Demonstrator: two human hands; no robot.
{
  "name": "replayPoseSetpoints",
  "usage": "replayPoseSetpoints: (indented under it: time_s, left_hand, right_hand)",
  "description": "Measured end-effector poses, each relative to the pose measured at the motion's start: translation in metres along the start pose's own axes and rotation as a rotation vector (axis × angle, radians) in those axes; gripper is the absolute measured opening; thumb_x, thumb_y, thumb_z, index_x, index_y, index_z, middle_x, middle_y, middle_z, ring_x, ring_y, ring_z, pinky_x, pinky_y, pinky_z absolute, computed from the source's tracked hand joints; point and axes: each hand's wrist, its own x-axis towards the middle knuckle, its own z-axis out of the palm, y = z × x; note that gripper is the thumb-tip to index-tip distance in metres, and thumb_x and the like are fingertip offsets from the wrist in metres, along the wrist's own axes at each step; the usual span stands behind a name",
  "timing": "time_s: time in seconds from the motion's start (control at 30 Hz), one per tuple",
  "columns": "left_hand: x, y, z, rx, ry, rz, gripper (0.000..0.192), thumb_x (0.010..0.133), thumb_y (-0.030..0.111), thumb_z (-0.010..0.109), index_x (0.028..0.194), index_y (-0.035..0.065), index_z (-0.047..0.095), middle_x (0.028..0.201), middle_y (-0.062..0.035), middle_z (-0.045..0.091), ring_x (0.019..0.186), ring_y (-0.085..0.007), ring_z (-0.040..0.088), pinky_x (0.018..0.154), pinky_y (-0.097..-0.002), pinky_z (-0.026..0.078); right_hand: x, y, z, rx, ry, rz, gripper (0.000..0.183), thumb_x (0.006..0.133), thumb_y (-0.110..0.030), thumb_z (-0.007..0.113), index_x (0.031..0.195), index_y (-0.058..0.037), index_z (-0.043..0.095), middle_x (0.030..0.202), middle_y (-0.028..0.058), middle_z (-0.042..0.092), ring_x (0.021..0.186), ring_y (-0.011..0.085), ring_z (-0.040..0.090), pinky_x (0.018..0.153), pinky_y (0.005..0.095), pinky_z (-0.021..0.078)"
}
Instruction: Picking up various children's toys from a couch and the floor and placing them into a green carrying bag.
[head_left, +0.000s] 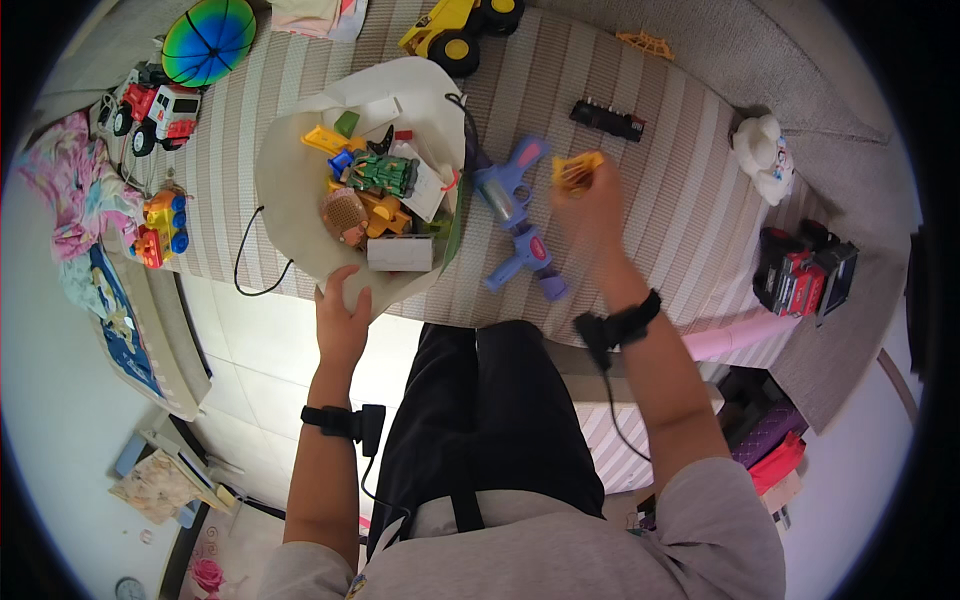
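My left hand (343, 322) grips the near rim of a white paper bag (289, 180) with black cord handles. Inside the bag lie a green toy vehicle (379, 172), a brown doll-like toy (345, 215), a white box-shaped piece (400, 253) and several yellow plastic parts. Slightly blurred, my right hand (596, 214) is raised right of the bag, shut on a small yellow-orange plastic toy piece (576, 171). Between the bag and that hand lies a purple toy gun (510, 202) with a clear barrel section. Beyond my right hand rests a black toy piece (607, 120).
Everything lies on a striped couch cover (675, 195). At the back stands a yellow toy truck (457, 37); a white-and-red toy truck (165, 112) and a rainbow ball-like toy (210, 41) sit left. A white plush toy (763, 157) and a red-black toy vehicle (802, 270) sit right.
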Motion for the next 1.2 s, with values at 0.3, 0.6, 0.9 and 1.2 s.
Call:
replayPoseSetpoints:
  time_s: [0.3, 0.6, 0.9, 1.2]
  left_hand:
    - [0.004, 0.011, 0.005, -0.200, 0.042, 0.035, 0.038, 0.085, 0.011, 0.062, 0.122, 0.0075, 0.053, 0.122, -0.0228, 0.050, 0.111, -0.0394, 0.051, 0.094, -0.0425, 0.043]
    - [0.002, 0.024, 0.009, -0.034, 0.098, -0.179, 0.036, 0.085, 0.013, 0.062, 0.120, 0.0092, 0.054, 0.118, -0.0203, 0.055, 0.114, -0.0384, 0.047, 0.096, -0.0424, 0.040]
    - [-0.005, 0.032, 0.003, 0.020, 0.057, -0.188, 0.042, 0.081, 0.014, 0.067, 0.121, 0.0130, 0.055, 0.120, -0.0217, 0.049, 0.110, -0.0370, 0.052, 0.093, -0.0415, 0.044]
    - [-0.009, 0.053, 0.012, 0.065, 0.138, -0.320, 0.043, 0.077, 0.016, 0.072, 0.117, 0.0146, 0.057, 0.124, -0.0209, 0.045, 0.111, -0.0379, 0.051, 0.092, -0.0429, 0.046]
  right_hand:
    - [-0.036, -0.126, 0.039, 0.214, -0.293, -0.804, 0.036, 0.066, -0.006, 0.076, 0.099, -0.0079, 0.060, 0.095, 0.0097, 0.055, 0.093, 0.0297, 0.055, 0.081, 0.0400, 0.0448]
    - [0.069, 0.056, 0.006, -0.223, -0.128, -0.233, 0.024, 0.074, -0.007, 0.071, 0.095, -0.0075, 0.060, 0.094, 0.0108, 0.057, 0.086, 0.0287, 0.058, 0.077, 0.0401, 0.0483]
    - [0.094, 0.131, 0.000, -0.525, -0.443, -0.161, 0.027, 0.072, -0.013, 0.076, 0.091, -0.0056, 0.058, 0.091, 0.0116, 0.059, 0.085, 0.0311, 0.059, 0.072, 0.0412, 0.0487]
    - [0.044, -0.094, 0.006, 0.280, -0.121, -0.875, 0.025, 0.071, -0.009, 0.076, 0.090, -0.0106, 0.061, 0.085, 0.0064, 0.057, 0.079, 0.0250, 0.056, 0.072, 0.0387, 0.0464]
